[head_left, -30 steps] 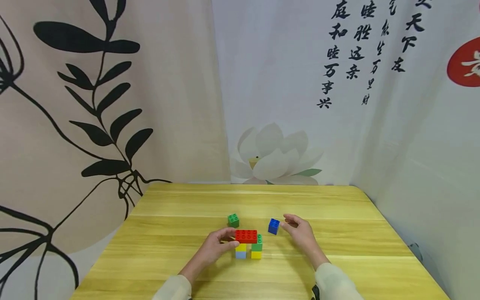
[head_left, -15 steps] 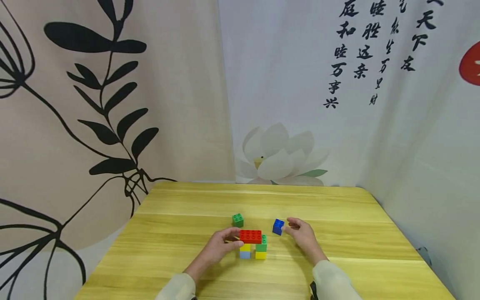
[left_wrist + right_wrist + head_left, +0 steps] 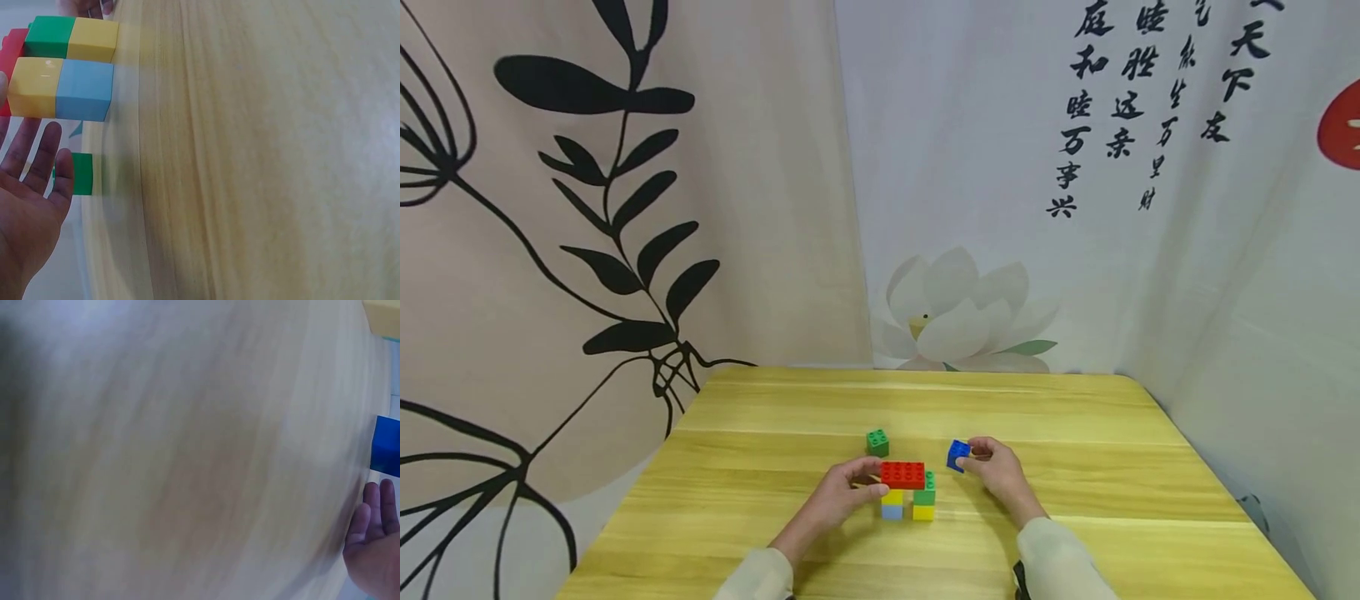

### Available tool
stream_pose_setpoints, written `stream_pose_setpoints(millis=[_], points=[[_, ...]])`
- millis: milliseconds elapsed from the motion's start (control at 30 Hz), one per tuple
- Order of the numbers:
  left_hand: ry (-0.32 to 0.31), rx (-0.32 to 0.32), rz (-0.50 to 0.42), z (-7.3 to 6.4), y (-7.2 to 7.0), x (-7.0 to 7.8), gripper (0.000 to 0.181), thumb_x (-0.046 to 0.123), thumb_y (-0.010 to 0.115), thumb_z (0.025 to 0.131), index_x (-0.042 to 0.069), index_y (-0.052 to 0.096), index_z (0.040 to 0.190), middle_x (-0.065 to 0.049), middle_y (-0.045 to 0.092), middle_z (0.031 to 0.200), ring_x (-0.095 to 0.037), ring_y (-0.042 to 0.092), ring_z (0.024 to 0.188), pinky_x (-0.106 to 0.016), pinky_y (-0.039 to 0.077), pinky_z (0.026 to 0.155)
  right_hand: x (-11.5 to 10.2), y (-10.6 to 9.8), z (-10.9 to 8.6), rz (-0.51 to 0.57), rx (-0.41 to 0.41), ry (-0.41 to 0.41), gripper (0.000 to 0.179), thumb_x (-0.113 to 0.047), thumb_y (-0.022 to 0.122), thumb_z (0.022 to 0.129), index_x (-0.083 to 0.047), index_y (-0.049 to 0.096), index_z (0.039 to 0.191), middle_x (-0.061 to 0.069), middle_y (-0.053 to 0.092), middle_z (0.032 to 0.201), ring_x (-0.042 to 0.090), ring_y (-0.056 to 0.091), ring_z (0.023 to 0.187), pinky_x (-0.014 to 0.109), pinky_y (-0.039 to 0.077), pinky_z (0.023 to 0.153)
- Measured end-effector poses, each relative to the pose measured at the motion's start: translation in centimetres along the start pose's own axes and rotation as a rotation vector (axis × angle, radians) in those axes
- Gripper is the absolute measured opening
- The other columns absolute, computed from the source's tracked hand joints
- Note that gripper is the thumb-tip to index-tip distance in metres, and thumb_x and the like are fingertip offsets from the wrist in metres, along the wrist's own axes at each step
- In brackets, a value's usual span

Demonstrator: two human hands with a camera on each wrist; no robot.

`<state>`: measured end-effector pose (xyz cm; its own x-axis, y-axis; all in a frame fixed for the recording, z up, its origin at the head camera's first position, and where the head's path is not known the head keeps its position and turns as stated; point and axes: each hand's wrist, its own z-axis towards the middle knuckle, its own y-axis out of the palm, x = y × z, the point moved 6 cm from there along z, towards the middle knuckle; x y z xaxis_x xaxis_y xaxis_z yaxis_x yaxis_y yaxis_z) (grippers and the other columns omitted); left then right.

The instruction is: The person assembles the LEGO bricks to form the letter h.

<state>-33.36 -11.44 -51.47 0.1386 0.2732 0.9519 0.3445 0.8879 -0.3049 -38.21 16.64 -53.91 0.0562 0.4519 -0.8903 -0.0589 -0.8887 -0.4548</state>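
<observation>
In the head view a red toy building brick (image 3: pixel 902 475) bridges two short stacks. The left stack is a yellow brick (image 3: pixel 892 497) on a light blue brick (image 3: pixel 892 512); the right is a green brick (image 3: pixel 924 497) on another yellow brick (image 3: pixel 923 514). My left hand (image 3: pixel 837 502) pinches the bridge's left end between thumb and index finger, its other fingers (image 3: pixel 45 156) extended in the left wrist view. To the right, my right hand (image 3: pixel 1002 479) pinches a blue brick (image 3: pixel 957 455) with thumb and forefinger; the right wrist view shows only part of this brick (image 3: pixel 386 447).
A loose green brick (image 3: pixel 877 442) sits behind the bridge, towards the table's far side. The wooden table (image 3: pixel 760 450) ends at a printed curtain (image 3: pixel 775 208) at the back.
My right thumb and fingers have closed in on the blue brick, which has turned slightly. The left hand keeps its hold on the bridge. The head view has shifted a little.
</observation>
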Motion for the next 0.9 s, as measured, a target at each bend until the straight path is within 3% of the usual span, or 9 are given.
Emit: stream_pose_setpoints(millis=[467,900], points=[[0.001,0.000,-0.003,0.12,0.17,-0.13,0.043,0.036,0.071,0.092,0.012,0.064,0.127,-0.002,0.066,0.117,-0.022,0.059,0.104,-0.036,0.052,0.083,-0.25,0.02,-0.17,-0.012,-0.004,0.022,0.037,-0.015,0.074,0.090,0.001,0.061,0.121,0.014,0.063,0.114,0.029,0.058,0.103,0.045,0.049,0.091],[0.001,0.007,0.010,0.04,0.19,-0.01,0.044,0.035,0.071,0.092,0.011,0.064,0.128,-0.003,0.066,0.118,-0.022,0.059,0.104,-0.036,0.053,0.083,-0.46,-0.71,-0.76,-0.025,-0.003,-0.039,0.035,-0.019,0.076,0.089,0.002,0.063,0.113,0.010,0.064,0.103,0.025,0.058,0.094,0.041,0.050,0.084]])
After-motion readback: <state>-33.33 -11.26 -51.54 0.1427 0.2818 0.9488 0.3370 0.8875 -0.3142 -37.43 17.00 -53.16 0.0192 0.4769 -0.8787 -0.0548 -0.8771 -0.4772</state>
